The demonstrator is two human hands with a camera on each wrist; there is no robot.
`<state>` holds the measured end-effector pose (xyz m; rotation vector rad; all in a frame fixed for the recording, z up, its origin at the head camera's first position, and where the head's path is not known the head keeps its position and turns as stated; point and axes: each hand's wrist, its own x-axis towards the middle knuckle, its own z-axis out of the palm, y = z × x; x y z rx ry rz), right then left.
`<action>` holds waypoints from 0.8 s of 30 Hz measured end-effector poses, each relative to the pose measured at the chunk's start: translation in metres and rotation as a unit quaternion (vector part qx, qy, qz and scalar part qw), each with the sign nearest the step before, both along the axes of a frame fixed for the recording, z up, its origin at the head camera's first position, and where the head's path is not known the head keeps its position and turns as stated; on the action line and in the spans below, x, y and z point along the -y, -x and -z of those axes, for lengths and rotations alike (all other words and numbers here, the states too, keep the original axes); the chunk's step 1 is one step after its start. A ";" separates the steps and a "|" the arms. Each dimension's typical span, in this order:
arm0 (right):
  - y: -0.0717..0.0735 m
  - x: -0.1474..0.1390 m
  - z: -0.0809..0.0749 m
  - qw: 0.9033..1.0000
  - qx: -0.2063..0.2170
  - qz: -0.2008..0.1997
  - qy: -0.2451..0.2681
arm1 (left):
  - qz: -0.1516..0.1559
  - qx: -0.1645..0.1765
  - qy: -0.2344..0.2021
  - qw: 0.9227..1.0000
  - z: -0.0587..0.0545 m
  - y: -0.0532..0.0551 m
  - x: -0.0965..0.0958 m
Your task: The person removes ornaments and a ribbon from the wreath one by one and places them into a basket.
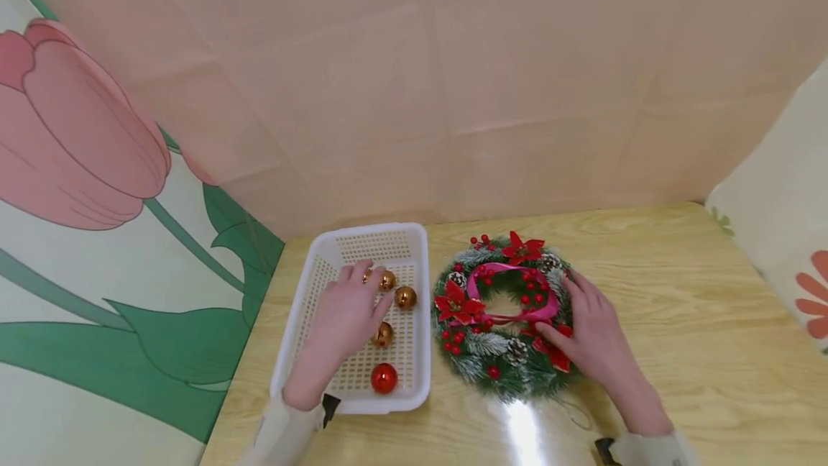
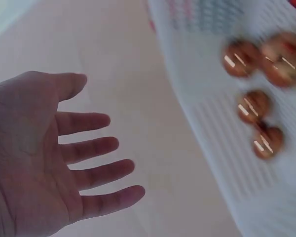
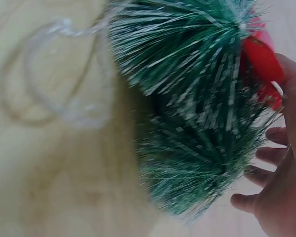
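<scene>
My left hand (image 1: 346, 311) is over the white basket (image 1: 420, 322), fingers spread and palm turned down. In the left wrist view its fingers are apart with nothing between them. Shiny copper-gold Christmas baubles (image 1: 405, 298) lie in the basket, one partly hidden by my fingers. A red bauble (image 1: 384, 378) sits at the near end. To the right, a green Christmas wreath (image 1: 475, 365) with red flowers, berries, pinecones and a pink ribbon (image 1: 475, 282) lies on the table. My right hand (image 1: 598, 329) holds its right side, thumb by a red flower (image 3: 261, 59) and fingers along the outer edge.
A wood-grain table (image 1: 686, 322) carries the basket and wreath. A loop of thin clear cord (image 3: 32, 74) lies beside the wreath's near edge. Behind stands a pinkish-beige covered wall (image 1: 517, 92), and tulip-printed panel (image 1: 97, 128) borders the left side.
</scene>
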<state>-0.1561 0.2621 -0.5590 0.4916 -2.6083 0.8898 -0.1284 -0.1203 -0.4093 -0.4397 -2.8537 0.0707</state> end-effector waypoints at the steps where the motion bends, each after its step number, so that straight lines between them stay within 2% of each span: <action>1: 0.000 0.000 0.003 1.000 0.007 0.002 0.000 | 0.012 0.005 0.008 1.000 -0.003 0.000 -0.010; 4: 0.000 0.000 0.010 1.000 0.022 0.007 0.008 | 0.036 0.015 0.018 0.999 -0.011 -0.005 -0.042; 7: 0.002 0.001 0.016 1.000 0.024 0.011 0.014 | 0.069 0.010 0.012 0.997 -0.012 -0.012 -0.077; 10: 0.003 0.001 0.019 0.999 0.025 0.017 0.016 | 0.102 -0.009 0.025 0.994 -0.004 -0.015 -0.112; 13: 0.003 0.000 0.020 0.999 0.026 0.023 0.020 | 0.117 -0.038 0.074 0.990 0.010 -0.013 -0.144; 18: 0.002 0.000 0.018 0.999 0.030 0.023 0.016 | 0.088 -0.052 0.148 0.984 0.036 -0.004 -0.179; 21: -0.001 0.001 0.018 0.999 0.032 0.021 0.011 | 0.059 -0.036 0.166 0.984 0.048 0.004 -0.189; 24: -0.003 0.003 0.019 0.999 0.031 0.020 0.012 | 0.037 -0.005 0.176 0.984 0.057 0.012 -0.193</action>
